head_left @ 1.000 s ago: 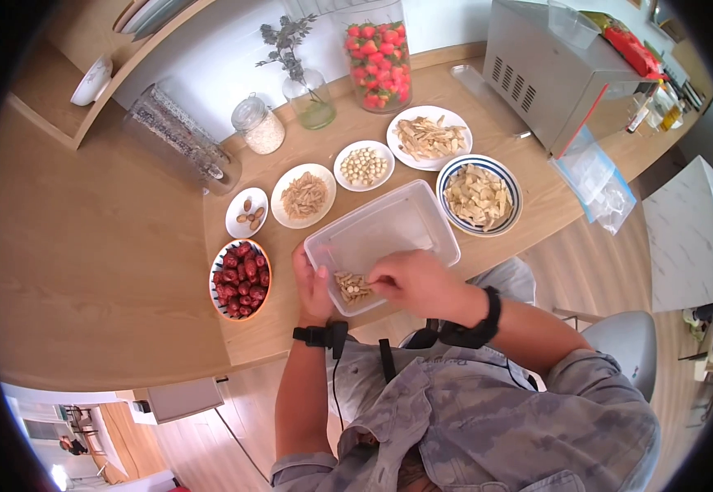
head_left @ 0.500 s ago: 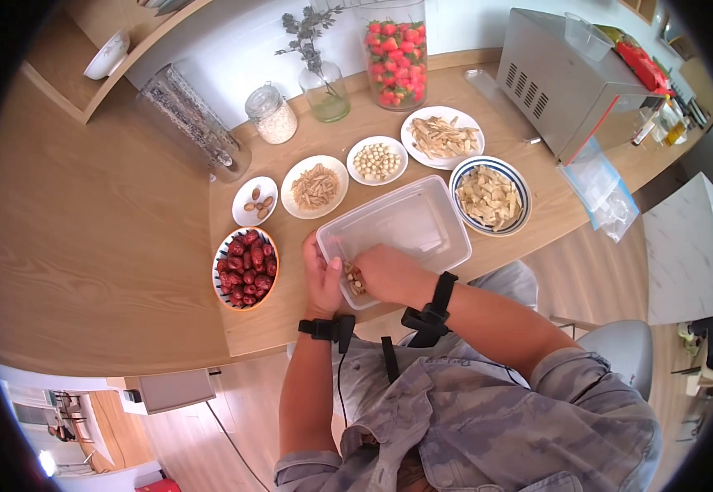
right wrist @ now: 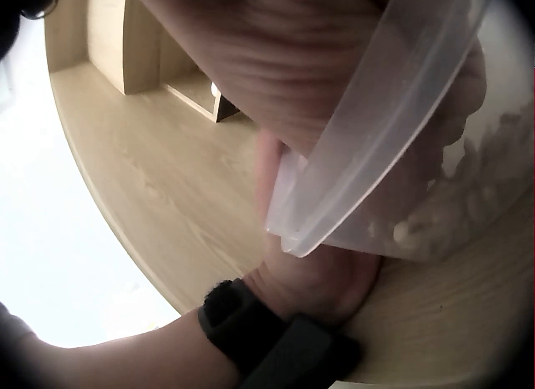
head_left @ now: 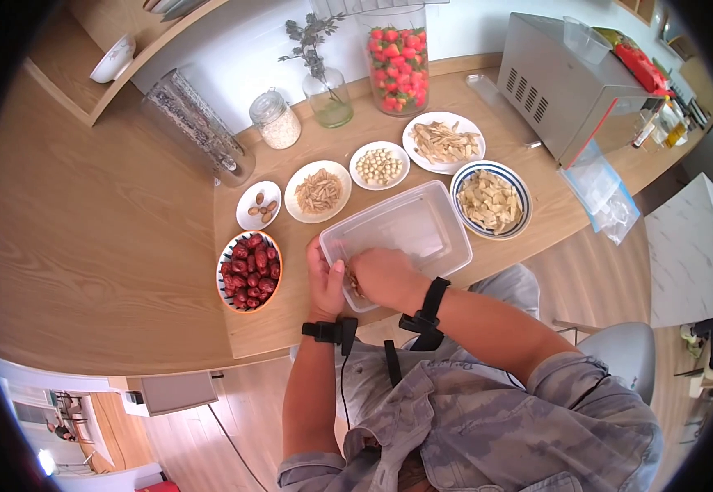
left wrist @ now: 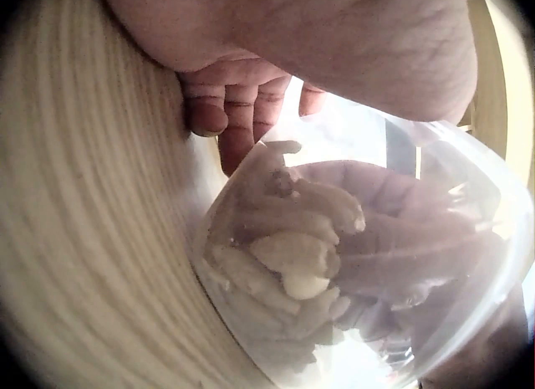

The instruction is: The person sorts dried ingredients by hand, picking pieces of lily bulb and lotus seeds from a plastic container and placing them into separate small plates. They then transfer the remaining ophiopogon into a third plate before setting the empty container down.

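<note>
My left hand (head_left: 324, 283) holds the left end of a clear plastic container (head_left: 422, 223), its thumb by the rim. The left wrist view shows fingers against the outside of the wall. My right hand (head_left: 388, 277) reaches down into the container at that same end. Under it lie pale brown dried pieces (left wrist: 292, 247) with a rounder cream one among them, seen through the plastic. In the head view the right fingertips are hidden; I cannot tell whether they grip any pieces. The container rests on the wooden table (head_left: 291, 328).
Beyond the container stand a bowl of red dates (head_left: 249, 272), a small dish of nuts (head_left: 259, 205), a plate of thin strips (head_left: 318, 190), a dish of round seeds (head_left: 379, 166), a plate of long slices (head_left: 443, 143) and a striped bowl of chips (head_left: 489, 201). A microwave (head_left: 574, 82) stands behind.
My right hand has moved left and lower into the container, covering more of the dried pieces, which showed clearly earlier. My left hand keeps its hold. The head view has shifted slightly.
</note>
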Tool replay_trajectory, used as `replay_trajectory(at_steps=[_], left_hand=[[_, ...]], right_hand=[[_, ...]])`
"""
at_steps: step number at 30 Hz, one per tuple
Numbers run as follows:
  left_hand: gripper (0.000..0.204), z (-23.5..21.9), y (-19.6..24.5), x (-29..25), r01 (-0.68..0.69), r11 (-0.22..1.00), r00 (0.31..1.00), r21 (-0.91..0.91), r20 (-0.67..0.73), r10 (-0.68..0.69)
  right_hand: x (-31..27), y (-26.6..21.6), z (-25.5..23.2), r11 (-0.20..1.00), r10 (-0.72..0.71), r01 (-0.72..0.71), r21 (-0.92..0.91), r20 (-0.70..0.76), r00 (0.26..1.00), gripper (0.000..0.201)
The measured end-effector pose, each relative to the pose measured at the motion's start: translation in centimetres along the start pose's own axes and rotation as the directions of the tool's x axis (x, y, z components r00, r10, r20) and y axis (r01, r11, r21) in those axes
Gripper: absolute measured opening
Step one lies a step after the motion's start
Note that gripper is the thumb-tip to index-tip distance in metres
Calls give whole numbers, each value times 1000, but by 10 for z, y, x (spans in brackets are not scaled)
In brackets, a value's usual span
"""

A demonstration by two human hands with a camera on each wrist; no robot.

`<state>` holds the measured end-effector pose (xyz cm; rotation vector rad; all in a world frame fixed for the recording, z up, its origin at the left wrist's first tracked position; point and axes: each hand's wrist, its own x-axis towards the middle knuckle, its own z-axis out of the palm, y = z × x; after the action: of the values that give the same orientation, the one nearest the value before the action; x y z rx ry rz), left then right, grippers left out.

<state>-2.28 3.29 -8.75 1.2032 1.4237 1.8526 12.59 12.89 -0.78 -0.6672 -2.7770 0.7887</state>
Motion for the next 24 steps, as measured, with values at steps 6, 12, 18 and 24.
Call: replay_trajectory(at_steps=[6,12,18,24], left_hand=[[66,-1,-4,0,-6,1000,1000,-17,-4,6],[66,0,-5,0,-3,999,1000,-34,-1,3],[66,0,-3,-1,14,1000,1000,-25,-2,-14],[65,0,-2,0,14,999,1000,-37,7,-14]], right_hand=[[6,3,-8,997,76,-73,-35,104,992,19],[5,19,-21,968,129,-127,215,3,992,20],[8,29,-22,943,83,-90,321,34,996,16],[5,30,-14,974,68,-65,217,-6,998,11]])
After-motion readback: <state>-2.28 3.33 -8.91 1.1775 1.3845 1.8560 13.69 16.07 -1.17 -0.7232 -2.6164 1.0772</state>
